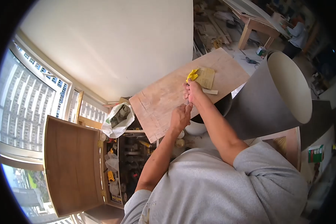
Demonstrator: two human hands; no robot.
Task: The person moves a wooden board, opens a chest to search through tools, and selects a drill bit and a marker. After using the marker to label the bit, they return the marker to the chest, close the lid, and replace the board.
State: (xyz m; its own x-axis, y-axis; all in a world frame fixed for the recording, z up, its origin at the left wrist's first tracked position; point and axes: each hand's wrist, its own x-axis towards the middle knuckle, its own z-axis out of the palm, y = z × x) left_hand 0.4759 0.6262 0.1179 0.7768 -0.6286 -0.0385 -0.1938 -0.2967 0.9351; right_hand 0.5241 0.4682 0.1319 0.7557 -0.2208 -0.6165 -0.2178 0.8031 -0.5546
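My right hand is closed over the wooden board, its fingers curled together. Just beyond its knuckles sits a crumpled bright yellow cloth or wrapper. My left hand, also closed, is nearer to me, with its fingertips right below the right hand. A thin, dark sliver shows between the two hands, but I cannot tell what it is. A yellowish printed sheet lies on the board beside the yellow item, and a small pale strip is next to it.
A large grey roll of sheet material stands at the right. On the left, an open wooden cabinet door adjoins shelves of tools. A white bag sits beside the board. Another person is by a far wooden table.
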